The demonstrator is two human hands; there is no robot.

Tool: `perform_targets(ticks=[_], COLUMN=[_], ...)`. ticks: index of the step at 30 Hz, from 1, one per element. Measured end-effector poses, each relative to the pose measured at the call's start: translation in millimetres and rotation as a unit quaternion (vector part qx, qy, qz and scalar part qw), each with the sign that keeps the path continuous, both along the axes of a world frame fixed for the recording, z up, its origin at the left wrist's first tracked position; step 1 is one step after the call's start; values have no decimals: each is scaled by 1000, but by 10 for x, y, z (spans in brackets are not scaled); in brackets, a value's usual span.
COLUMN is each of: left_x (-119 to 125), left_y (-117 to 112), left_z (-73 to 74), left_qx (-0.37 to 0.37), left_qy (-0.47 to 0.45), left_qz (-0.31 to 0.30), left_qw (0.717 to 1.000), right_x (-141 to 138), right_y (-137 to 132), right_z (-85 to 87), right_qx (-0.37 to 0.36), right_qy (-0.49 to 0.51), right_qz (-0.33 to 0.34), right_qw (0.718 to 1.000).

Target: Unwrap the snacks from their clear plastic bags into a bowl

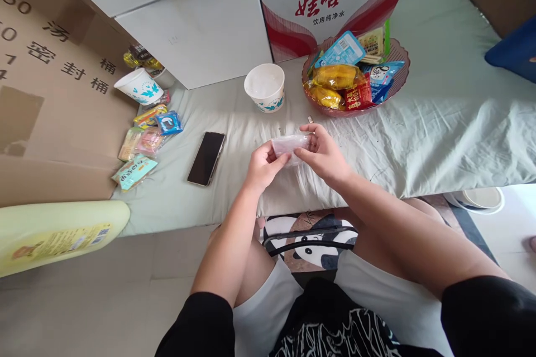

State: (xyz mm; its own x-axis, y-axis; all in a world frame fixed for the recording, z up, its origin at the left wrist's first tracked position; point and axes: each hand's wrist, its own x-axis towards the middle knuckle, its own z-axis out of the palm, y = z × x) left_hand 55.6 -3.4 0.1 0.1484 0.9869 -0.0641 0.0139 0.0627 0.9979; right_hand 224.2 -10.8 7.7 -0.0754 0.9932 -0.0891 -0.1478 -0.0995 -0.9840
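Observation:
Between my two hands is a small, flat, clear plastic packet point(288, 146), held over the front part of the cloth-covered surface. My left hand point(263, 166) grips its left end with the thumb on top. The right hand point(324, 153) pinches the other end between thumb and fingers. What the packet contains cannot be made out. Beyond it stands a white paper cup point(271, 101) with a blue leaf pattern and something whitish inside. To its right, a pink ribbed bowl point(374, 109) holds several wrapped snacks, among them a yellow-wrapped snack point(337, 76).
A black phone point(206, 158) lies left of my hands. Farther left are several snack packets point(140, 142) and a tilted paper cup point(140, 87). White boxes point(201, 33) stand behind, and a brown carton point(54, 89) borders the left side. A yellow-green container point(58, 234) is at the front left.

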Motion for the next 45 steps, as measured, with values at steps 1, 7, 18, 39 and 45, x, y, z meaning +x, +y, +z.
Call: perform_targets(ticks=[1,7,18,39,45], left_x=[-32,-409,-135,273,451], left_y=[-4,-79,1035,2133,2169], left_z=[-2,40,983,1060,890], left_qx=[0,48,249,-98,-78], left_qy=[9,114,492,547,605], left_qz=[17,179,163,-169,-185], left_qw=[1000,976,818,814,770], right_x=[-6,0,128,363,318], right_y=[15,104,166,228,237], right_z=[14,94,176,249,272], right_qx=[-5,-29,-33,-1,-3], right_qy=[5,-3,-21,-54,-54], right_qz=[-1,11,38,54,75], right_qw=[1000,1000,999,997,996])
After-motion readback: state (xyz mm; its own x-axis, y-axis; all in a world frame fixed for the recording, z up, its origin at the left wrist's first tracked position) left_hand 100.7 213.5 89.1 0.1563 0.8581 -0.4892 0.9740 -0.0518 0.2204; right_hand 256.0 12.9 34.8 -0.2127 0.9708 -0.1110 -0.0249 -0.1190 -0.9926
